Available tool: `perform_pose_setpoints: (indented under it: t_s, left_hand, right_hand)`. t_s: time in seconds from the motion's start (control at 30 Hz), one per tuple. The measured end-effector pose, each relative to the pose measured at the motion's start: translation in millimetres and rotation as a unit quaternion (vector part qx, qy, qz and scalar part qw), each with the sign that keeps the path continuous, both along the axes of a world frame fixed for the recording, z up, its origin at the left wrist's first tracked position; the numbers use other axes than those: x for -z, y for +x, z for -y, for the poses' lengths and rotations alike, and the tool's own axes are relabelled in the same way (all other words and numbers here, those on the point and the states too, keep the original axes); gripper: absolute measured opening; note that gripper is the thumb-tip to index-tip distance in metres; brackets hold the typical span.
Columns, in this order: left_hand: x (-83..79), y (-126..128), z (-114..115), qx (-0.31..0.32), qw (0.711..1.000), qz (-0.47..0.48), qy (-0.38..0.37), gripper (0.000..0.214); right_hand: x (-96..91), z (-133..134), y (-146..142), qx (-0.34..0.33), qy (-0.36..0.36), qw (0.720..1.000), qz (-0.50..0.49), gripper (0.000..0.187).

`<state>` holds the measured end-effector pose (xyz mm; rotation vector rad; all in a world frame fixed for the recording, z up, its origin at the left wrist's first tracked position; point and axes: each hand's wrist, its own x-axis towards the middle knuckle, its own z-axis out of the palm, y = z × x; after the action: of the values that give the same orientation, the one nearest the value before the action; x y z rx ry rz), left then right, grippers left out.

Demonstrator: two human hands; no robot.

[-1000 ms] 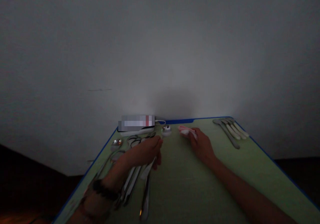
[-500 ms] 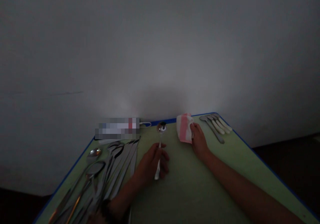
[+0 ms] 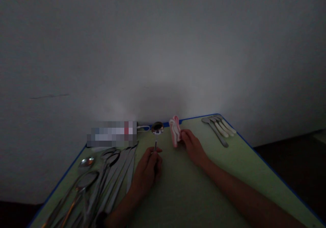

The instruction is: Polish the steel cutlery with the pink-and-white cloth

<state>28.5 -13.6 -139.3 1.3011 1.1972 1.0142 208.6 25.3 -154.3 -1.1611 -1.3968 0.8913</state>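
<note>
My left hand (image 3: 147,173) is closed round the handle of a metal spoon (image 3: 157,130), whose bowl points away from me toward the wall. My right hand (image 3: 192,146) grips a folded pink and white cloth (image 3: 175,132), held upright just to the right of the spoon's bowl. Cloth and bowl are close together but I cannot tell whether they touch. Both hands are above a green table (image 3: 229,173) with a blue edge.
Several metal spoons and utensils (image 3: 102,177) lie in a row at the left of the table. Several white-handled spoons (image 3: 220,127) lie at the far right corner. A blurred flat box (image 3: 112,134) with a white cable sits at the back edge against the wall.
My left hand lifted a spoon from the left row and brought it to the middle. My right hand picked up the cloth and moved it left, close to the spoon's bowl.
</note>
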Motion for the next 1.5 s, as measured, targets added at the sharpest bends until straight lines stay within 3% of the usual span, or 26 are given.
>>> perform_pose_setpoints:
  t_s: [0.2,0.4,0.6,0.77,0.83,0.97,1.17,1.23,1.3,1.37,1.5]
  left_hand:
    - [-1.4,-2,-4,-0.025,0.999,0.021,-0.006,0.018]
    - [-6.2,0,-4,-0.015,0.999,0.038,-0.019,0.021]
    - [-7.7,1,-5,-0.022,0.998,0.053,-0.024,0.019]
    - [-2.6,-1,-4,0.077,0.996,-0.001,-0.051,0.026]
    - [-1.2,-1,-3,0.098,0.993,-0.039,-0.055,0.028]
    - [-0.1,-2,-1,0.124,0.986,-0.107,-0.031,0.032]
    - [-3.7,-3,-1,0.138,0.981,-0.139,-0.01,0.033]
    - [-6.3,-2,0,0.144,0.978,-0.15,-0.009,0.034]
    - [-8.3,-2,1,0.153,0.974,-0.165,-0.008,0.034]
    - [-9.2,-2,1,0.158,0.97,-0.183,-0.003,0.033]
    - [-9.7,-1,3,0.167,0.957,-0.23,0.049,0.031]
  right_hand:
    - [1.1,15,-11,-0.008,0.094,0.956,0.279,0.048]
    - [4.2,9,-6,0.011,0.107,0.939,0.326,0.021]
    - [-0.2,8,-2,0.02,0.083,0.988,0.128,0.016]
    - [2.5,-2,6,0.069,0.012,0.994,-0.083,0.017]
    - [3.4,-9,9,0.055,-0.012,0.974,-0.218,0.015]
    - [-2.0,-16,17,-0.015,-0.075,0.899,-0.431,0.023]
    - [-12.2,-8,24,-0.139,-0.165,0.868,-0.447,0.052]
    - [-9.9,-8,22,-0.142,-0.18,0.86,-0.457,0.043]
    - [-5.8,-9,18,-0.129,-0.172,0.865,-0.453,0.024]
    - [-2.0,-9,13,-0.112,-0.144,0.891,-0.415,0.014]
    - [-0.7,-5,5,-0.096,-0.091,0.963,-0.234,0.034]
